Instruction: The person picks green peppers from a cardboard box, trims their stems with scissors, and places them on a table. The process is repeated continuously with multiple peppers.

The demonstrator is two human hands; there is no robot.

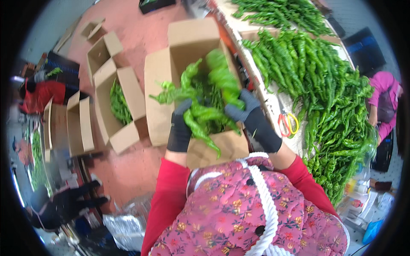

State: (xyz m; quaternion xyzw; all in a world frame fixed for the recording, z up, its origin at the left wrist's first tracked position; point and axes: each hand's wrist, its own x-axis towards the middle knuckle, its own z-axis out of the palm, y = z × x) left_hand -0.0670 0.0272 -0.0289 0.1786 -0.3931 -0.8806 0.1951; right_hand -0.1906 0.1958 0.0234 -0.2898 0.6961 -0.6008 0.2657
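Note:
Directly before me stands an open cardboard box [157, 108] with its flaps folded out. Peppers lie inside it, partly hidden by my hands. My left hand [180, 126], in a dark work glove, grips several long green peppers [192, 92] above the box. Some of them hang down over its near flap. My right hand [251, 116], gloved the same way, is closed around a long twisted green pepper [222, 73], blurred at its upper end. To the right, a large heap of long green peppers [323, 92] covers much of the table.
Scissors [288, 124] with red and yellow handles lie by the table edge [256, 76]. Another open box [104, 112] with peppers stands on the floor at left, near several other boxes. A person in pink [384, 99] works across the table; others are at left.

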